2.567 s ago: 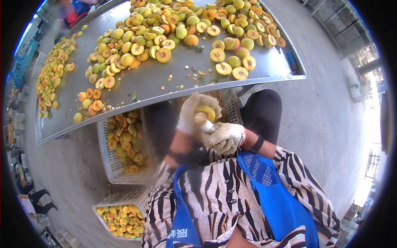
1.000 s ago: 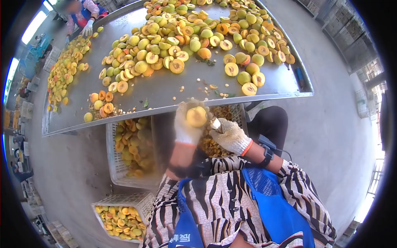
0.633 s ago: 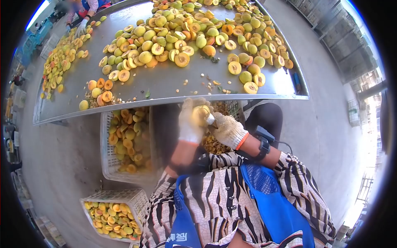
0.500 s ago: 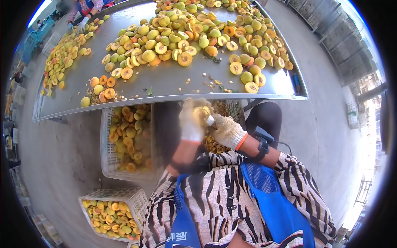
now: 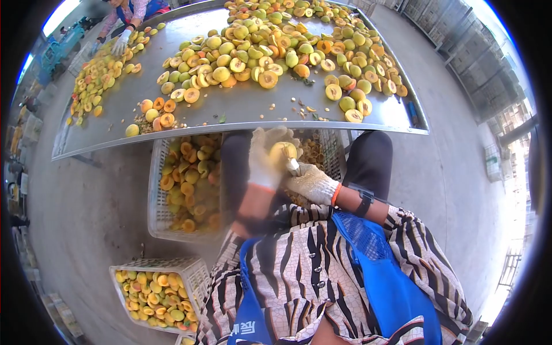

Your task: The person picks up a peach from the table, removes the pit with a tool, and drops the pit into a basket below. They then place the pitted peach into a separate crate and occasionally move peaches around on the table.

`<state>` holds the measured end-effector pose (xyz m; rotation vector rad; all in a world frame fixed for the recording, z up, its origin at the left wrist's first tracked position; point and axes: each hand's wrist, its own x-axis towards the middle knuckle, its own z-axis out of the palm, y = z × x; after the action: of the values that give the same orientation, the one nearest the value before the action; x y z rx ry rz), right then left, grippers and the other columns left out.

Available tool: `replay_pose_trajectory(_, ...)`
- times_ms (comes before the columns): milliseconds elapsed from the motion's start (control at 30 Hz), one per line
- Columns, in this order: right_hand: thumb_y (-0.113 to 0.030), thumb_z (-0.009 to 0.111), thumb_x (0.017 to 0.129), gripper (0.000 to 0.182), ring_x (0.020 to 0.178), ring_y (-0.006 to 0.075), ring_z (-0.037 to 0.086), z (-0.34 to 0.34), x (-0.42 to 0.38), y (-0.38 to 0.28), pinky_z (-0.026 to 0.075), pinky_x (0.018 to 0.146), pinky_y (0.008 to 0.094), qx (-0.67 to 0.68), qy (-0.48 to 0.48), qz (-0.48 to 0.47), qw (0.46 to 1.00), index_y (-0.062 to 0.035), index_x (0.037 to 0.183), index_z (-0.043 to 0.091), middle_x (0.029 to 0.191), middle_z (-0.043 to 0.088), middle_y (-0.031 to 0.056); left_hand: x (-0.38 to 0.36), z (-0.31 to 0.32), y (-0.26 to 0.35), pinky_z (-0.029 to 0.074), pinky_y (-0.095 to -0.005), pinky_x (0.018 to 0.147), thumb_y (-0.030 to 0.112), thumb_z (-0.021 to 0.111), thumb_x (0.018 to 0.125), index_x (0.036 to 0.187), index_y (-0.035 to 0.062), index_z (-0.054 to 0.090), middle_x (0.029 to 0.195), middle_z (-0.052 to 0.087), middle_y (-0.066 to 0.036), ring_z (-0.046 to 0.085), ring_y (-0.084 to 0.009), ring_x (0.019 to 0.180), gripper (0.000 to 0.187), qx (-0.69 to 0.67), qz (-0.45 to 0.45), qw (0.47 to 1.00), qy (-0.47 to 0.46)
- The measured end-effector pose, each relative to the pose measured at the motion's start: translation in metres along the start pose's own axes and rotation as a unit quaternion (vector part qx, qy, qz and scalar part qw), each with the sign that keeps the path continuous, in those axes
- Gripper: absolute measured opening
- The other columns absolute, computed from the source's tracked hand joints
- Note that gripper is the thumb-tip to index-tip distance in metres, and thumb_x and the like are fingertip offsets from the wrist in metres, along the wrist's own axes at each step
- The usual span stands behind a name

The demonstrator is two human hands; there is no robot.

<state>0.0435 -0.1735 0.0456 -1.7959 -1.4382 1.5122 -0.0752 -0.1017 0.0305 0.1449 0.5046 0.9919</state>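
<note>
My left hand, in a whitish work glove and slightly blurred, is closed around a yellow peach just below the table's near edge. My right hand, in a similar glove with an orange cuff, grips a small pitting tool whose whitish part meets the peach. The tool's tip is hidden against the fruit. Beneath my hands, partly covered by them, is a crate holding brownish pits or scraps. On the metal table above lies a heap of halved and whole peaches.
A crate of peach halves stands left of my legs, and another filled crate is lower left. Across the table, a co-worker's gloved hand touches a second fruit pile. Loose pits and a few peaches lie near the table's front edge.
The view has shifted slightly, so the table and crates sit farther right. The peach shows more clearly between my hands, with the tool still against it. The co-worker's hands have moved slightly over their pile.
</note>
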Motion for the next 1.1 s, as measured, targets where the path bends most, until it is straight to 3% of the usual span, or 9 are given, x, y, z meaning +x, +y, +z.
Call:
replay_pose_trajectory(133,-0.021,0.068,0.087,0.022,0.078,0.0099,0.060,0.004,-0.011,-0.027,0.050,0.071,0.0279,0.167,-0.052,0.103,0.979,-0.0027,0.101,0.065,0.085,0.067,0.0040,0.001,-0.018,-0.004,0.058,-0.0454,0.079,0.048,0.041,0.102,0.098,0.0009,0.065,0.107,0.066,-0.018,0.066,-0.0325,0.094,0.053,0.115,0.137,0.983,-0.046)
replay_pose_trajectory(333,-0.017,0.065,0.090,0.021,0.079,0.0108,0.061,0.013,0.012,0.006,0.050,0.072,0.0283,-0.129,-0.012,-0.107,0.986,-0.0035,0.105,0.063,0.086,0.068,0.0043,-0.008,-0.009,0.011,0.053,-0.0357,0.056,0.040,0.046,0.103,0.092,-0.0028,0.061,0.074,0.065,-0.015,0.063,-0.0255,0.059,0.047,0.172,0.101,0.980,-0.001)
replay_pose_trajectory(533,-0.020,0.065,0.090,0.021,0.081,0.0113,0.060,0.005,0.006,-0.006,0.050,0.075,0.0298,-0.080,-0.107,0.012,0.991,-0.0061,0.106,0.064,0.087,0.066,0.0020,-0.010,-0.021,0.021,0.051,-0.0320,0.052,0.042,0.047,0.102,0.087,0.0002,0.064,0.075,0.069,-0.015,0.064,-0.0222,0.057,0.048,0.261,0.081,0.961,-0.037)
replay_pose_trajectory(667,-0.022,0.065,0.090,0.020,0.084,0.0101,0.058,-0.003,0.008,-0.005,0.049,0.076,0.0295,-0.061,-0.171,0.010,0.983,-0.0079,0.104,0.064,0.088,0.064,0.0000,-0.007,-0.028,0.024,0.049,-0.0309,0.049,0.044,0.045,0.102,0.091,0.0003,0.064,0.077,0.070,-0.015,0.065,-0.0210,0.057,0.049,0.296,0.052,0.948,-0.102)
replay_pose_trajectory(700,-0.020,0.066,0.089,0.019,0.087,0.0090,0.057,-0.007,0.026,0.035,0.049,0.077,0.0288,-0.036,-0.217,-0.080,0.972,-0.0082,0.105,0.064,0.092,0.064,-0.0006,-0.006,-0.030,0.024,0.049,-0.0304,0.048,0.045,0.044,0.102,0.092,0.0001,0.064,0.077,0.070,-0.015,0.065,-0.0208,0.057,0.050,0.319,0.046,0.939,-0.120)
replay_pose_trajectory(800,-0.020,0.071,0.087,0.024,0.088,0.0085,0.057,-0.010,0.035,0.060,0.048,0.077,0.0277,0.150,-0.281,-0.031,0.947,-0.0082,0.107,0.063,0.093,0.063,-0.0018,0.004,-0.034,0.022,0.050,-0.0288,0.051,0.046,0.044,0.102,0.093,-0.0011,0.066,0.078,0.070,-0.014,0.066,-0.0203,0.059,0.053,0.252,-0.022,0.958,-0.133)
replay_pose_trajectory(900,-0.017,0.074,0.087,0.027,0.082,0.0091,0.058,-0.025,0.009,0.029,0.049,0.074,0.0256,0.254,-0.275,-0.022,0.927,-0.0080,0.109,0.062,0.090,0.062,-0.0013,0.030,-0.038,0.021,0.049,-0.0268,0.053,0.050,0.043,0.101,0.089,-0.0012,0.069,0.078,0.070,-0.013,0.064,-0.0173,0.061,0.059,0.148,-0.185,0.956,-0.176)
replay_pose_trajectory(1000,-0.015,0.070,0.089,0.019,0.061,0.0081,0.054,-0.032,-0.008,0.031,0.045,0.053,0.0241,0.358,-0.192,0.034,0.913,-0.0063,0.102,0.059,0.078,0.059,-0.0007,0.042,-0.019,0.008,0.048,-0.0240,0.054,0.053,0.044,0.101,0.087,-0.0006,0.070,0.077,0.069,-0.010,0.062,-0.0143,0.062,0.061,0.414,0.116,0.874,-0.226)
replay_pose_trajectory(1100,-0.013,0.067,0.090,0.013,0.048,0.0072,0.046,-0.028,-0.012,0.000,0.036,0.040,0.0236,0.401,-0.160,0.090,0.898,-0.0070,0.095,0.056,0.071,0.054,-0.0014,0.033,-0.010,0.024,0.047,-0.0210,0.056,0.038,0.057,0.099,0.089,-0.0013,0.070,0.077,0.069,-0.008,0.062,-0.0118,0.066,0.043,0.352,0.157,0.920,-0.073)
